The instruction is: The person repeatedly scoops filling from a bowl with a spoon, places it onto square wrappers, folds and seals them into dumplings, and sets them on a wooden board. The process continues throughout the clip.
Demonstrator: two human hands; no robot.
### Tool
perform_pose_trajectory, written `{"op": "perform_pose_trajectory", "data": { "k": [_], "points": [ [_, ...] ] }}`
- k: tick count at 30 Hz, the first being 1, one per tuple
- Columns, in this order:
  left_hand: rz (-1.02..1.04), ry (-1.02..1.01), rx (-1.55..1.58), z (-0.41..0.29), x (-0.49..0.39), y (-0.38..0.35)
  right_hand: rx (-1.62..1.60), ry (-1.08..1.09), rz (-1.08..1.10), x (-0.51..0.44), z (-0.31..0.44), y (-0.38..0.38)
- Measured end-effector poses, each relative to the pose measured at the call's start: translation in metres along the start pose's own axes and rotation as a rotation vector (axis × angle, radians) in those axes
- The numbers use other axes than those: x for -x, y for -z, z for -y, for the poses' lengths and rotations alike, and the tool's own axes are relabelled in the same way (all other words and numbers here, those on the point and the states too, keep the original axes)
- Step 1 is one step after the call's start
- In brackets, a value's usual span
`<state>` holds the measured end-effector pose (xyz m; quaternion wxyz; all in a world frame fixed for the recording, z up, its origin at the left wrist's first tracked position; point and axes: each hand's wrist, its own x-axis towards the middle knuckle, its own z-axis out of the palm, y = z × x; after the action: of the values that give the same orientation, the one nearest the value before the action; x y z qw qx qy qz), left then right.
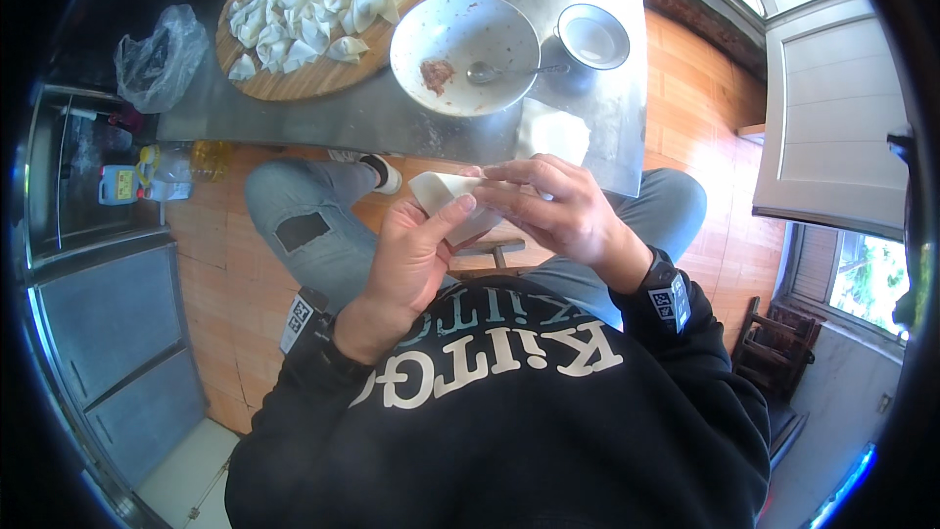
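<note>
Between my two hands is a white wonton wrapper [433,191], partly folded, held above my lap near the table's front edge. My left hand [418,250] grips its left side with the thumb on top. The fingers of my right hand [551,198] press along its far right side, hiding that part; whether filling lies inside cannot be seen. A stack of square wrappers [552,134] rests on the table just beyond my right hand. Farther off stands a white bowl [485,22] with a lump of meat filling [438,77] and a metal spoon [485,73] in it.
Folded wontons [316,7] cover much of a round wooden board [345,81]. A small bowl of clear liquid [593,37] sits right of the large bowl on the metal table [330,121]. A crumpled plastic bag [163,59] lies at left; bottles [165,162] stand below.
</note>
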<state>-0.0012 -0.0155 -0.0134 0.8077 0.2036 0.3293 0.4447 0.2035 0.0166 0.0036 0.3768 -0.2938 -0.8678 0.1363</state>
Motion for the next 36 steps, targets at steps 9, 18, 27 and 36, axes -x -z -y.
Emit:
{"op": "perform_pose_trajectory", "data": {
  "k": [9, 18, 27, 36],
  "points": [
    [-0.066, -0.054, -0.027, 0.004, -0.002, -0.006, -0.063, -0.297, -0.133, 0.002, 0.010, -0.015],
    [-0.040, -0.002, 0.108, -0.002, -0.004, -0.012, 0.121, -0.101, -0.065, 0.015, 0.006, -0.008],
    [-0.070, 0.020, 0.094, -0.004, -0.007, -0.009, 0.590, -0.664, -0.263, 0.015, -0.096, 0.035],
    [-0.070, 0.018, 0.088, -0.003, -0.007, -0.004, 0.686, -0.692, -0.135, 0.023, -0.120, 0.030]
  ]
}}
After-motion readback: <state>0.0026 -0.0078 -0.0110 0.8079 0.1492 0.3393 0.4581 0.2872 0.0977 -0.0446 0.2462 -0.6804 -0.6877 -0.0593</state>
